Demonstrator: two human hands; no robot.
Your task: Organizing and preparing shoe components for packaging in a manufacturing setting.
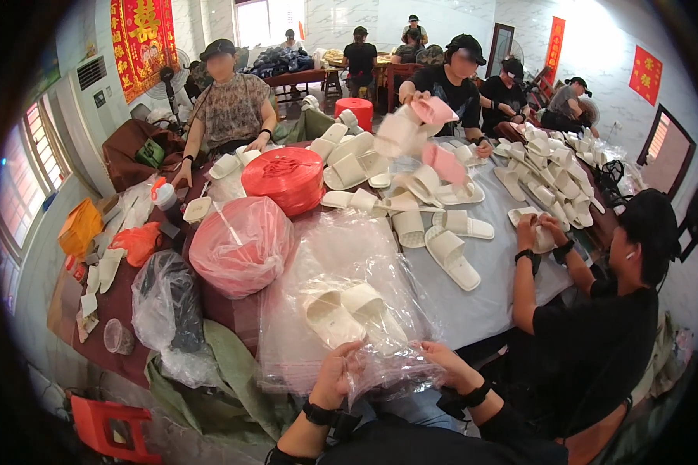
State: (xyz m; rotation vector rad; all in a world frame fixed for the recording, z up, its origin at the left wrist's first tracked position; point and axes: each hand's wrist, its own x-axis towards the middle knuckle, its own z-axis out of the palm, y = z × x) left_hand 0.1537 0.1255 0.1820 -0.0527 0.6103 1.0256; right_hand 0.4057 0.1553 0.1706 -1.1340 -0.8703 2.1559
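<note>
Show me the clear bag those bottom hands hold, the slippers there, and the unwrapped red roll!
Clear bag [395, 373]: head view, its crinkled near part.
Slippers [336, 322]: head view, left one's middle.
Unwrapped red roll [282, 175]: head view, its top.

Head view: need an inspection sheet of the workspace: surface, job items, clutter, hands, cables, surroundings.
Surface: dark red table cover, partly under a grey sheet.
Job items: cream slipper pair, seemingly inside a clear plastic bag, over stacked clear bags.
Clutter: red roll, wrapped red roll, loose cream slippers.
Hands: left hand and right hand grip the bag's near edge.
Cables: none certain; black tangle at right, cannot tell.
Surroundings: co-worker at right, others beyond; red stool on floor, lower left.
</note>
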